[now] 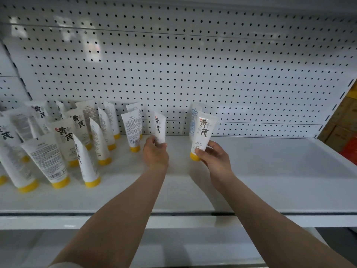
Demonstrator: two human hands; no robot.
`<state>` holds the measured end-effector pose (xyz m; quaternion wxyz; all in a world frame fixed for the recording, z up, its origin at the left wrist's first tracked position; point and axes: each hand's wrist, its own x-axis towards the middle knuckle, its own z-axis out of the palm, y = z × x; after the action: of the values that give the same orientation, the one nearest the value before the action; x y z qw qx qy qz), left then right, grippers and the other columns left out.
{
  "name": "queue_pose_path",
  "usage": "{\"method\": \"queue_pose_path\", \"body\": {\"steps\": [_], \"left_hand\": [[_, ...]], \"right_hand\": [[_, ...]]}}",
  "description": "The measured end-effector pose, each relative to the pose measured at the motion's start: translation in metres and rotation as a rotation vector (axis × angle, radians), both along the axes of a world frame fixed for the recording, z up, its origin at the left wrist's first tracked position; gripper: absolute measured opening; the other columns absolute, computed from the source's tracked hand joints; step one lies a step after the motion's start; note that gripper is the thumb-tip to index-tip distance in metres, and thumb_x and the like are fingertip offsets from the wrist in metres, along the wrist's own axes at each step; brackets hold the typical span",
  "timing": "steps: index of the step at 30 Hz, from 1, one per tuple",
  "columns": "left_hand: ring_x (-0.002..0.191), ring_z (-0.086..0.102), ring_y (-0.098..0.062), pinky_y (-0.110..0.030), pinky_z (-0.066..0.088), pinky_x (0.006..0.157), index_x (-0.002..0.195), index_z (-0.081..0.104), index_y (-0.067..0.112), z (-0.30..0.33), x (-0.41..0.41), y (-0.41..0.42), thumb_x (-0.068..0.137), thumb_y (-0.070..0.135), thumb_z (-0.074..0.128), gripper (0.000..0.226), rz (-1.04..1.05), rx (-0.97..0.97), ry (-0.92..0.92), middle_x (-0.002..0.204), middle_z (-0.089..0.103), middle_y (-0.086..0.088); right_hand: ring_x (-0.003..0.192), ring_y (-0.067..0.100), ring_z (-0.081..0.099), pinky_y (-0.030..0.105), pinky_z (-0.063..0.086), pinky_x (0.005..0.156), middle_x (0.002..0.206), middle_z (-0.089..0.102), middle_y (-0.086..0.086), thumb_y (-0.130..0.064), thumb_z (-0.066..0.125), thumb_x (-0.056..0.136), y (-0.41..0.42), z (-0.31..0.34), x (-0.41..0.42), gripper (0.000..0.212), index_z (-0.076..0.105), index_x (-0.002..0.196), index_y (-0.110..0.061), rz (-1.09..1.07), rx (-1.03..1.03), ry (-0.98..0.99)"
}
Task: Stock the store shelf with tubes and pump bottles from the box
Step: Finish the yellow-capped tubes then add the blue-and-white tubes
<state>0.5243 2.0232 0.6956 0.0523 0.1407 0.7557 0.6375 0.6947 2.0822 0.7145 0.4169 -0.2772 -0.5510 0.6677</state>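
Observation:
Over the white shelf [270,171], my left hand [155,153] grips one white tube [160,126] upright by its lower end; its cap is hidden behind the fingers. My right hand [213,157] holds two white tubes together: the front one [203,130] shows black characters and a yellow cap at the bottom, and a second tube [193,117] sits behind it. Several matching white tubes with yellow caps [63,147] stand cap-down on the left half of the shelf, some leaning. No box or pump bottle is in view.
A white pegboard back panel [193,74] rises behind the shelf. Brown cartons [342,128] are stacked past the shelf's right end. A lower shelf [154,248] shows beneath my arms. The nearest standing tube [133,130] is just left of my left hand.

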Motion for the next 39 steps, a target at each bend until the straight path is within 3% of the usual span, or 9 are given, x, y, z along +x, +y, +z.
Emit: {"method": "queue_pose_path", "body": {"steps": [5,14,19,24,30,34,39], "left_hand": [[0.100,0.059,-0.022,-0.037,0.049,0.087,0.114,0.058,0.017,-0.003,-0.003,0.001,0.080,0.017,0.077,0.039,0.012,-0.055,0.026,0.109,0.063,0.001],[0.086,0.052,-0.016,-0.028,0.038,0.077,0.101,0.048,0.022,0.002,0.005,-0.026,0.081,0.019,0.076,0.034,0.031,-0.096,0.034,0.089,0.056,0.008],[0.091,0.058,-0.023,-0.032,0.044,0.076,0.112,0.050,0.025,-0.001,0.000,-0.055,0.085,0.029,0.069,0.033,0.104,-0.146,0.031,0.100,0.061,0.000],[0.099,0.057,-0.024,-0.028,0.037,0.077,0.118,0.051,0.021,0.002,-0.003,-0.078,0.087,0.027,0.066,0.035,0.154,-0.163,0.061,0.102,0.061,-0.001],[0.102,0.060,-0.026,-0.041,0.050,0.087,0.116,0.051,0.028,0.000,-0.013,-0.091,0.086,0.030,0.066,0.033,0.171,-0.204,0.055,0.092,0.058,0.009],[0.105,0.060,-0.029,-0.041,0.051,0.089,0.120,0.052,0.021,0.003,-0.019,-0.094,0.088,0.019,0.067,0.036,0.180,-0.139,0.031,0.095,0.057,0.006],[0.101,0.061,-0.028,-0.039,0.051,0.086,0.121,0.051,0.024,0.006,-0.017,-0.099,0.089,0.023,0.066,0.035,0.158,-0.164,0.020,0.094,0.057,0.006]], "right_hand": [[0.101,0.021,0.071,0.035,0.056,0.091,0.107,0.075,0.003,0.001,0.074,0.084,-0.001,-0.003,-0.001,0.038,0.069,0.118,-0.015,0.005,-0.012,-0.024],[0.101,0.016,0.071,0.029,0.057,0.087,0.112,0.074,0.003,0.001,0.073,0.085,-0.013,-0.006,-0.014,0.035,0.068,0.114,-0.019,0.067,0.015,-0.030],[0.097,0.012,0.071,0.029,0.057,0.089,0.105,0.075,-0.003,0.002,0.073,0.084,-0.026,-0.005,-0.026,0.035,0.069,0.113,-0.017,0.108,0.037,-0.036],[0.088,0.009,0.072,0.032,0.057,0.087,0.094,0.076,-0.006,0.003,0.074,0.082,-0.041,-0.005,-0.042,0.033,0.069,0.109,-0.016,0.144,0.015,-0.028],[0.093,0.015,0.072,0.029,0.056,0.085,0.100,0.076,-0.001,0.002,0.075,0.081,-0.051,-0.005,-0.053,0.034,0.068,0.106,-0.021,0.168,0.011,-0.033],[0.095,0.015,0.072,0.031,0.057,0.088,0.102,0.075,0.000,0.003,0.075,0.082,-0.054,-0.004,-0.053,0.035,0.068,0.106,-0.022,0.181,0.014,-0.028],[0.101,0.018,0.071,0.033,0.056,0.091,0.108,0.075,0.004,-0.001,0.076,0.082,-0.060,-0.006,-0.053,0.036,0.067,0.111,-0.021,0.183,0.022,-0.058]]}}
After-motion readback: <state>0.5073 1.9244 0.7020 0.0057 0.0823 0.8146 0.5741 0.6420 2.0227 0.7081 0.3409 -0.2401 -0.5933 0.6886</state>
